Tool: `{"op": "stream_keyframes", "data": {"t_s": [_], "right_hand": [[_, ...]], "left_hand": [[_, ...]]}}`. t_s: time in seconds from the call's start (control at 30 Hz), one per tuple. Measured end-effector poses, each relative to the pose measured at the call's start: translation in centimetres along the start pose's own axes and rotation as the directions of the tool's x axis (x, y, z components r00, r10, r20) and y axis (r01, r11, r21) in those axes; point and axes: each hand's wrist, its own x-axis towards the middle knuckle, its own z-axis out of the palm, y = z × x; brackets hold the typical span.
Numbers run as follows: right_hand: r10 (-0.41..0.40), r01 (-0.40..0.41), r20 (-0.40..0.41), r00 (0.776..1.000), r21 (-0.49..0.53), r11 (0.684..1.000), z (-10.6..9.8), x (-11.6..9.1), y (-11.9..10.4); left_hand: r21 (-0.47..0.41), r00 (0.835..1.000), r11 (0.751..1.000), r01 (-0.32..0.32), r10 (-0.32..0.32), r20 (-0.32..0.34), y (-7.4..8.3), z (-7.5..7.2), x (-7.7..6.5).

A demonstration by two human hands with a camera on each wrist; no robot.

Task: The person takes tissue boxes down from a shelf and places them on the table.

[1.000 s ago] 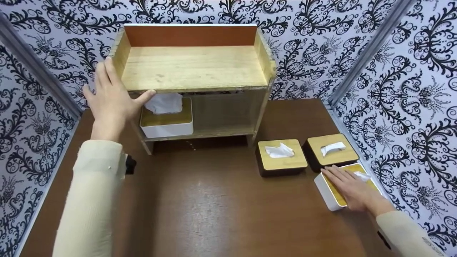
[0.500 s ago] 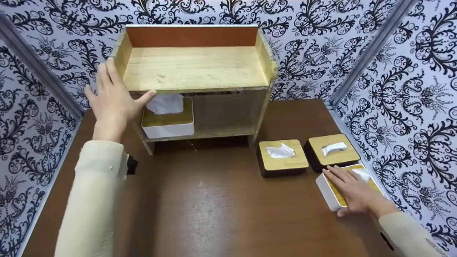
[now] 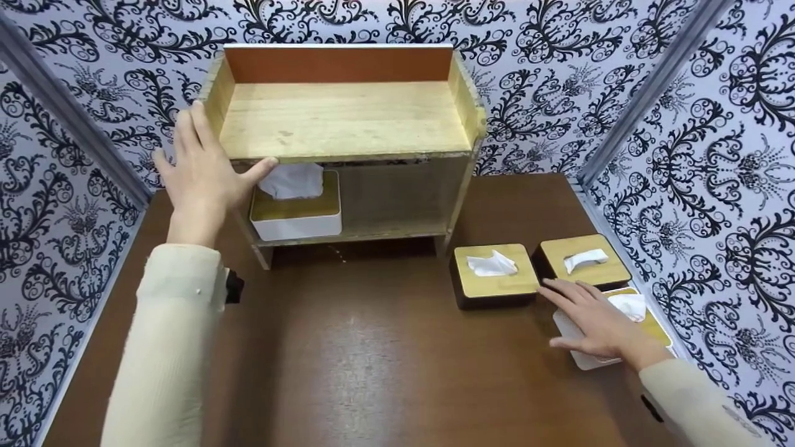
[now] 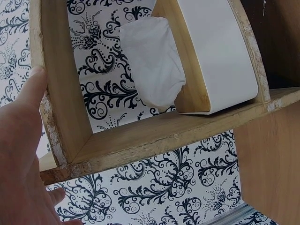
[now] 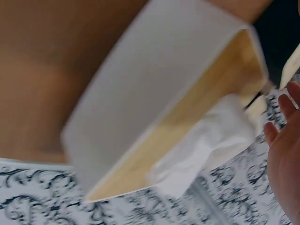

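Note:
My left hand (image 3: 205,180) rests on the left side of a wooden shelf (image 3: 354,118), fingers stretched along the side panel and thumb at the upper board's front edge. Inside the lower compartment, at its left, sits a white tissue box (image 3: 301,228) with a wooden lid and a tissue sticking out. My right hand (image 3: 596,323), fingers spread, is over another white tissue box (image 3: 655,328) at the table's right, partly hiding it. In the right wrist view this white box (image 5: 140,89) stands apart from the fingers. The fingertips overlap the corner of a dark tissue box (image 3: 497,287).
A second dark tissue box (image 3: 553,248) with a wooden lid stands behind the right white box, near the right wall (image 3: 733,186). The shelf stands at the back of the brown table (image 3: 372,360), before a patterned back wall (image 3: 528,62).
My right hand has come off the right white tissue box and shifted left toward the nearer dark box, thumb now spread. The left hand keeps its place on the shelf.

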Motion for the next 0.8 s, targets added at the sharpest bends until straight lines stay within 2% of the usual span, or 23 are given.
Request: {"op": "stream_keyframes", "data": {"t_s": [0.2,0.33,0.53,0.8], "right_hand": [[-0.034,0.031,0.064,0.997,0.038,0.999,0.0,3.9,-1.6],[-0.102,0.095,0.093,0.990,0.074,0.993,0.1,6.7,-3.3],[-0.231,0.226,0.107,0.967,0.057,0.972,0.6,10.6,-6.4],[-0.318,0.309,0.154,0.936,0.081,0.948,0.6,15.5,-10.6]], "left_hand": [[-0.013,1.000,1.000,0.003,-0.003,0.002,0.0,0.0,-0.1],[-0.017,1.000,1.000,0.006,-0.006,0.008,0.0,0.1,0.0],[-0.012,1.000,1.000,0.007,-0.007,0.005,-0.1,0.1,0.0],[0.001,1.000,1.000,0.006,-0.006,0.017,0.1,0.0,0.0]]}}
